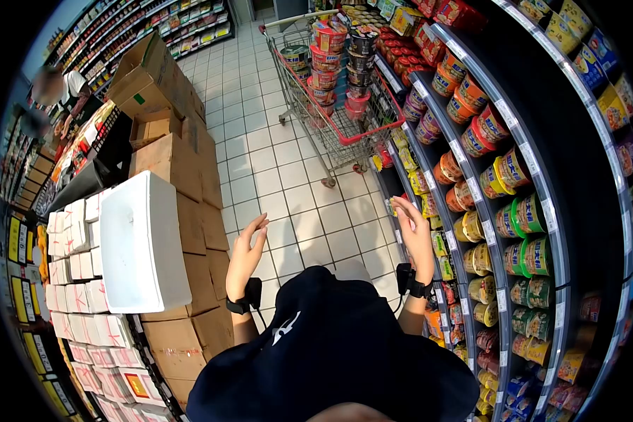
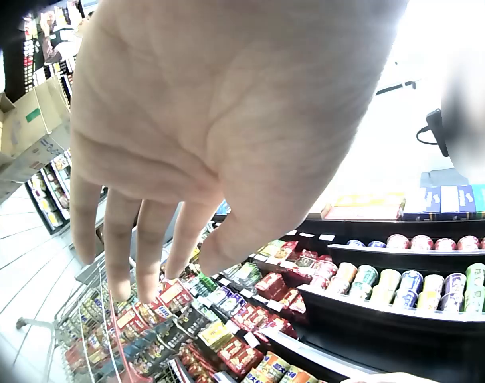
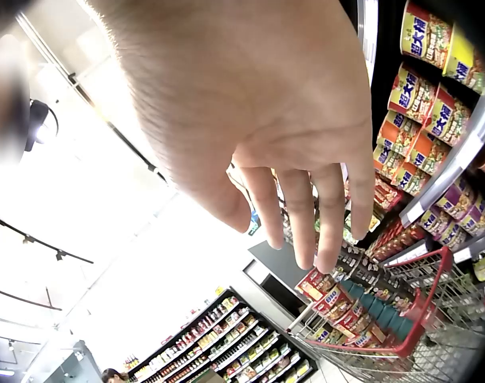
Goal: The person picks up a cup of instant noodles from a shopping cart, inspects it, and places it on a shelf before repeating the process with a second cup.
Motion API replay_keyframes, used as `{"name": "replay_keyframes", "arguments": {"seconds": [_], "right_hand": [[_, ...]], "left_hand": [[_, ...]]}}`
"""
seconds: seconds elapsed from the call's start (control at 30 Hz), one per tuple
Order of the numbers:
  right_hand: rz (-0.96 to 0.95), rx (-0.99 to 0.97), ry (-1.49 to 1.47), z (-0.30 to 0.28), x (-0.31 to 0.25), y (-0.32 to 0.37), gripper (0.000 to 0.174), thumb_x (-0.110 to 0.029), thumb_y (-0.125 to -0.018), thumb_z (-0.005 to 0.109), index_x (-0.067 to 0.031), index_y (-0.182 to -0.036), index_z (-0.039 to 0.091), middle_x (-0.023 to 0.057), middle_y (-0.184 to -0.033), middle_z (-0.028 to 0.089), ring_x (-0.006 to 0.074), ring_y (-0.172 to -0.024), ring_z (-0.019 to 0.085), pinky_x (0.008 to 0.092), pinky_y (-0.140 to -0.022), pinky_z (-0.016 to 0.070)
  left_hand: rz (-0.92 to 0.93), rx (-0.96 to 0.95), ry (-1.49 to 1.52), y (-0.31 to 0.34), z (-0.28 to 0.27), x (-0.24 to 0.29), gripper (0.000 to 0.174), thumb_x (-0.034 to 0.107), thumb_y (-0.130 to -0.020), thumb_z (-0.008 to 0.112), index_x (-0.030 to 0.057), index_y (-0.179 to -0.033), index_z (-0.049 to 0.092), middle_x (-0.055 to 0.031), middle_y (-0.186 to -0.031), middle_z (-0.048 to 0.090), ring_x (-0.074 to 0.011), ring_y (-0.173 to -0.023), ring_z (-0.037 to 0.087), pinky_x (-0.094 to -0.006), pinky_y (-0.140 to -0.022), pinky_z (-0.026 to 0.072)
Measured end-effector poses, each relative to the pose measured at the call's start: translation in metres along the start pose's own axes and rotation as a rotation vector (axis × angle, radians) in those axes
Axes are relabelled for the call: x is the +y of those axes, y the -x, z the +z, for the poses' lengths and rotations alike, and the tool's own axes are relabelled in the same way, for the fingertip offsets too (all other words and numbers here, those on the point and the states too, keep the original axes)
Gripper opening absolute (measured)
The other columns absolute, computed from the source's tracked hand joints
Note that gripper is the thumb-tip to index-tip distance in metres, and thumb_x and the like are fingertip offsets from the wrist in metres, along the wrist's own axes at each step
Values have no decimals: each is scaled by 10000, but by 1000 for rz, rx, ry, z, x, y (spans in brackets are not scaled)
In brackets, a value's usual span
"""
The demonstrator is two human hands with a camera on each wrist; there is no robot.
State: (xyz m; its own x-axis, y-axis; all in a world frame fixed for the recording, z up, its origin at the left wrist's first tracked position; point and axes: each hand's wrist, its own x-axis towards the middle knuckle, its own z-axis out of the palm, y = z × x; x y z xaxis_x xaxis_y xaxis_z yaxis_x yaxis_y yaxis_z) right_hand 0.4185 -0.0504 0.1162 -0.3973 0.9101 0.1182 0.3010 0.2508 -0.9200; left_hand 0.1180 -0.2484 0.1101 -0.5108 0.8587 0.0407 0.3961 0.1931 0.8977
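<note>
Both hands are raised in the air above the tiled floor, palms facing each other and holding nothing. My left hand [image 1: 246, 254] has its fingers extended; the left wrist view shows its palm and relaxed fingers [image 2: 150, 239]. My right hand [image 1: 415, 239] is held up near the shelf edge, its fingers [image 3: 306, 211] spread loosely in the right wrist view. Ahead, a wire shopping cart [image 1: 344, 137] with a red handle bar holds stacks of red noodle tubs [image 1: 325, 63] and black noodle tubs [image 1: 361, 60]. Neither hand touches the cart.
On the right, shelves [image 1: 496, 169] carry rows of noodle tubs. Along the left are stacked cardboard boxes [image 1: 179, 165], white packages [image 1: 84, 302] and a white foam lid [image 1: 137, 243]. A tiled aisle [image 1: 250, 126] lies between. At the far left stands a person [image 1: 74, 95].
</note>
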Motion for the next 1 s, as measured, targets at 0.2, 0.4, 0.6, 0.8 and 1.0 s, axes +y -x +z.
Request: {"name": "replay_keyframes", "arguments": {"seconds": [0.2,0.4,0.6,0.8,1.0], "right_hand": [[47,28,16,-1,9,-26,313,-172,-977,507,11,-1222,572,107,-1126,661,146,-1040,601,272,-909,449],[93,26,8,1,37,-55,331,-204,-975,517,3,-1228,568,100,-1116,664,129,-977,600,259,-861,457],[105,0,5,8,57,-132,305,-166,-963,528,12,-1208,563,151,-1091,668,204,-1045,633,287,-899,459],[58,-118,-27,19,74,-239,334,-177,-978,520,3,-1259,534,126,-1156,638,175,-1095,593,267,-933,434],[10,-200,-180,30,83,-362,354,-163,-983,503,16,-1288,494,131,-1177,623,174,-1105,583,274,-950,427]], "left_hand": [[-40,-9,6,-23,4,-26,360,198,-966,499,11,-1271,539,-177,-1144,650,-269,-1115,597,-345,-944,436],[-33,-86,52,-68,23,-28,364,202,-966,499,23,-1280,538,-171,-1149,649,-247,-1127,590,-337,-922,443],[-69,-71,26,-132,26,-20,368,190,-961,505,14,-1282,533,-172,-1158,646,-253,-1136,587,-342,-930,441],[-46,-36,-12,-212,27,-12,365,181,-960,503,8,-1281,532,-171,-1155,647,-257,-1131,587,-347,-943,434],[-22,40,8,-287,37,4,367,191,-963,502,10,-1280,535,-173,-1167,639,-261,-1134,584,-354,-960,426]]}}
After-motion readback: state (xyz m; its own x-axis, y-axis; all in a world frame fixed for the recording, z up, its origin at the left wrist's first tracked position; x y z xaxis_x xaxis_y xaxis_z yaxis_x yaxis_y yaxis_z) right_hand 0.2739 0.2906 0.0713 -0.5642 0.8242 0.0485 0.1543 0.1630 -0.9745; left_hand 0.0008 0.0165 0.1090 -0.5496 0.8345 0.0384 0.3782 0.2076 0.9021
